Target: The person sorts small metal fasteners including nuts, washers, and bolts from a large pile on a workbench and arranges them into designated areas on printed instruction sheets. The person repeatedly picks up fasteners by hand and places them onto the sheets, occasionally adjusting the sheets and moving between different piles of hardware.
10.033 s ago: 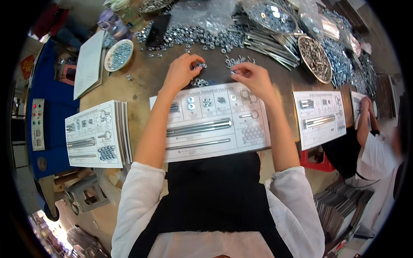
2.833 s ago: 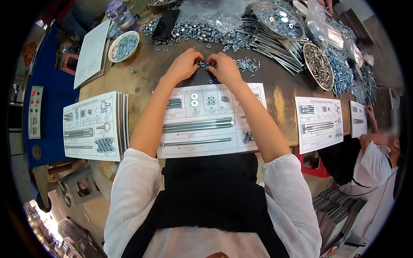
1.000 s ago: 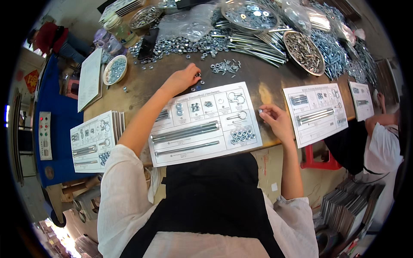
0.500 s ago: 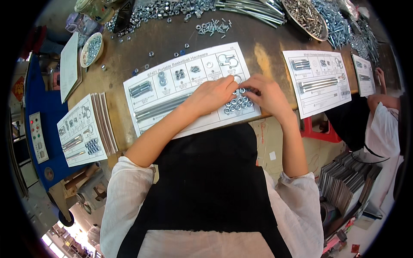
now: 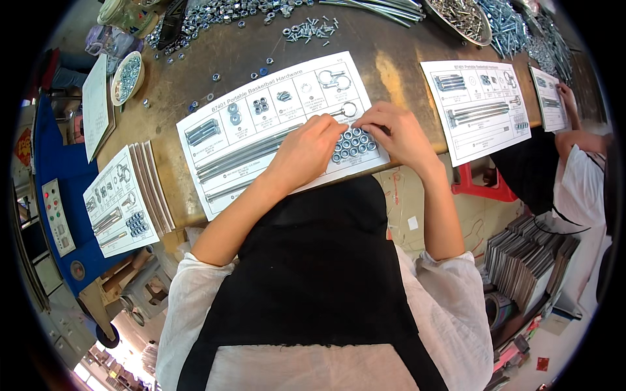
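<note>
A white sheet with pictures of hardware lies at the table's near edge. Near its lower right corner, nuts form close rows; I cannot tell whether they are loose or part of the sheet. My left hand rests over the sheet's long rods, fingers bent and tips brought together at the left side of the nuts. From the right, my right hand reaches over the top of the rows with curled fingers and the thumb close to them. What either hand pinches is hidden. Just above the fingertips shows a ring.
Loose nuts, small screws and long rods lie at the back. A bowl of screws stands far right, a smaller bowl far left. Similar sheets and a stack flank mine. Another person's arm is at right.
The view has shifted, so the table sits higher in it. My hands have drawn slightly apart, and more of the nuts and the ring show between them.
</note>
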